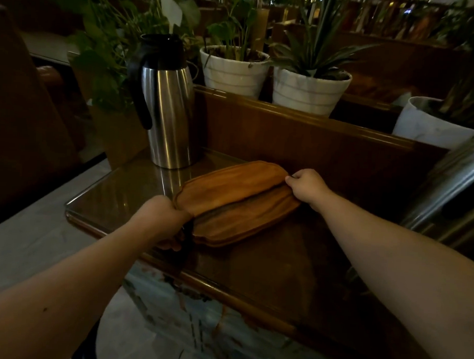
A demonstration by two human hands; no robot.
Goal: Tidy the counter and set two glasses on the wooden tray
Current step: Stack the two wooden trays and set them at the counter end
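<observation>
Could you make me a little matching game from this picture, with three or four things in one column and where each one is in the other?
Things:
1. steel jug
2. upper wooden tray
3. two white plant pots
4. lower wooden tray

Places:
A. flat on the counter
B. up on the ledge behind the counter
C. held tilted by both hands
D. standing at the counter's back left corner

Pairs: 1-D, 2-C, 3-B, 4-A
</observation>
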